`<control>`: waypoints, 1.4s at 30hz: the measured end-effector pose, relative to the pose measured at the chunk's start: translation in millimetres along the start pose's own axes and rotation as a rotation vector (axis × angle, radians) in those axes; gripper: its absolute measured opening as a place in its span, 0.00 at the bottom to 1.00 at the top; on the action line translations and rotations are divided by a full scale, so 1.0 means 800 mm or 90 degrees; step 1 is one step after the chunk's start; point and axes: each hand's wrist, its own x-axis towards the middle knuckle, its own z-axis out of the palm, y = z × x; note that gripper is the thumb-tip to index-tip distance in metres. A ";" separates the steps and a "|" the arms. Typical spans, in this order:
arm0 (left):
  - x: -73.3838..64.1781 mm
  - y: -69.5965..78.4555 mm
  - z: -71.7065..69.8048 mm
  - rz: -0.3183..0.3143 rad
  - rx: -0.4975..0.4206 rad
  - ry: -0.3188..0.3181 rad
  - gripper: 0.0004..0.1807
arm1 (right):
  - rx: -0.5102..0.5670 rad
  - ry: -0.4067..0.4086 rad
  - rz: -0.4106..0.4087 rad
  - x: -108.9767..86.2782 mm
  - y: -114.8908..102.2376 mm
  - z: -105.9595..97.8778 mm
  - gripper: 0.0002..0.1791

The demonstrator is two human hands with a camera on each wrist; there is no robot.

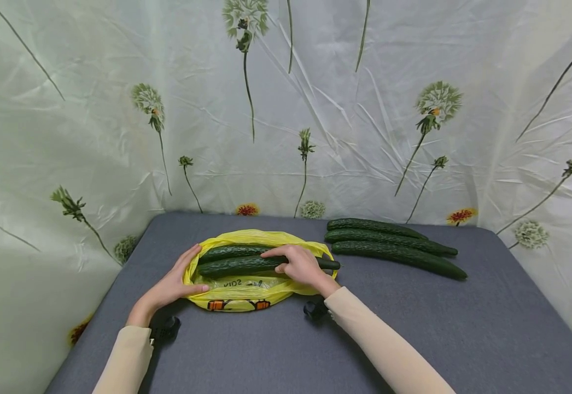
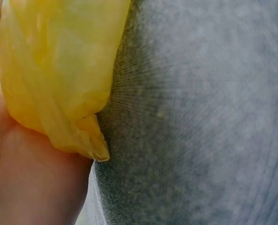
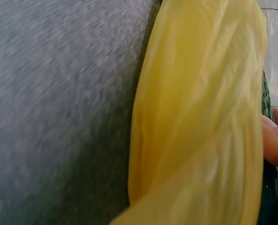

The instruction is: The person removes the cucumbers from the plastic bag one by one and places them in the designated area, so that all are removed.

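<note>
A yellow plastic bag (image 1: 246, 300) lies on its side with its mouth spread wide, and two dark green cucumbers show inside. My right hand (image 1: 302, 267) reaches over the bag's right side and grips the front cucumber (image 1: 241, 266), whose thin end sticks out past the rim. The rear cucumber (image 1: 232, 251) lies behind it. At the bag's left end, my left hand (image 1: 170, 284) rests against the plastic, with its thumb on the front rim and its fingers spread along the side. In the left wrist view, the palm (image 2: 35, 173) touches the bag.
Three more cucumbers (image 1: 396, 251) lie side by side to the right of the bag, near the back edge. A grey cloth (image 1: 389, 328) covers the table. A pale dandelion-print curtain (image 1: 345, 137) hangs behind and at both sides.
</note>
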 end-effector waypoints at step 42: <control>-0.001 0.002 0.000 -0.008 -0.006 0.003 0.55 | 0.094 0.027 0.030 -0.052 0.058 -0.040 0.23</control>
